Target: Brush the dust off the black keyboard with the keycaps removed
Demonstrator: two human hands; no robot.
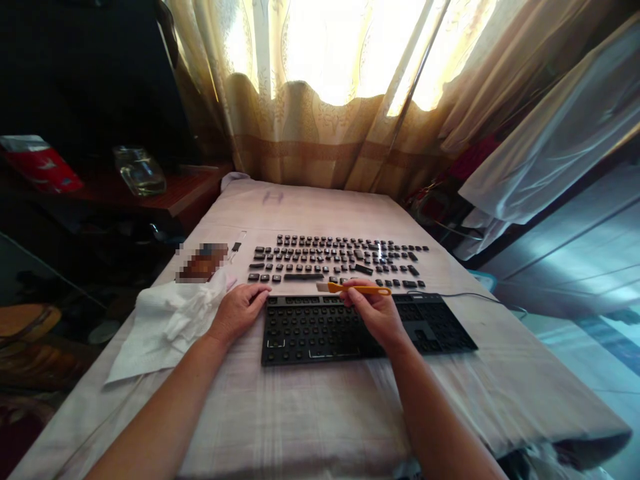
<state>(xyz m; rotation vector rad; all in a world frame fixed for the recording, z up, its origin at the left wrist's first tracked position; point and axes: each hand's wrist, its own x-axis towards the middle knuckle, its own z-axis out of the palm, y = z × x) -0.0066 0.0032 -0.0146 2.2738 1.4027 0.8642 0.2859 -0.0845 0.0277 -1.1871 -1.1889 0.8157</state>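
Note:
A black keyboard base (320, 330) with its keycaps off lies on a cloth-covered table (320, 413). Behind it the removed keycaps (340, 260) are laid out in rows. My right hand (377, 313) is closed on an orange-handled brush (357, 289), held sideways over the keyboard's top edge with its bristles pointing left. My left hand (240, 310) rests palm down at the keyboard's top left corner, fingers loosely curled and touching that corner, holding nothing I can see.
A crumpled white cloth (165, 320) lies left of my left hand, with a blurred-out item (203, 261) behind it. A glass jar (139, 170) and a red packet (43, 163) stand on a side shelf. Curtains hang behind the table. A cable (465, 295) runs right.

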